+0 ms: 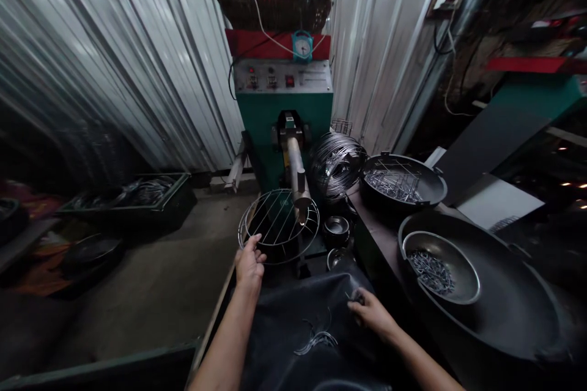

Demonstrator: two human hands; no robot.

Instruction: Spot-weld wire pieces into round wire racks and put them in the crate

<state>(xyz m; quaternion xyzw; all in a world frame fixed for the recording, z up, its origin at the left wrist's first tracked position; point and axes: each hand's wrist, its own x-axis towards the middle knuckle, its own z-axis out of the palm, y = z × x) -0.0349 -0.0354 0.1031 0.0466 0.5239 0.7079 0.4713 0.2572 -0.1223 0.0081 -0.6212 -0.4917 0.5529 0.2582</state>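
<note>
Round wire rack (pixel 278 225) of shiny metal, a ring crossed by thin parallel rods, sits level under the steel arm (pixel 296 172) that juts forward from the green machine (pixel 284 119), and the left hand (pixel 249 264) grips its near rim, fingers curled over the ring and thumb beneath. Right hand (pixel 370 311) rests low on the black cloth (pixel 298 317) spread in front of the person, its fingers pinched narrowly on a small bent wire piece (pixel 353 299); how firmly it is held cannot be told. A few more short curved wires (pixel 316 339) lie loose on the cloth, between the two forearms. Just right of the rack stands a small steel bowl (pixel 336 228), and behind that a coil of thin silver wire (pixel 337 164). Further right, on the dark bench, a black round pan (pixel 428 192) holds straight wire rods, and a grey metal bowl (pixel 463 278) of short wire bits sits inside a large black basin (pixel 513 311). Corrugated metal sheeting (pixel 114 73) forms the wall behind, and a dark green crate (pixel 174 204) of wire parts rests on the floor at left
</note>
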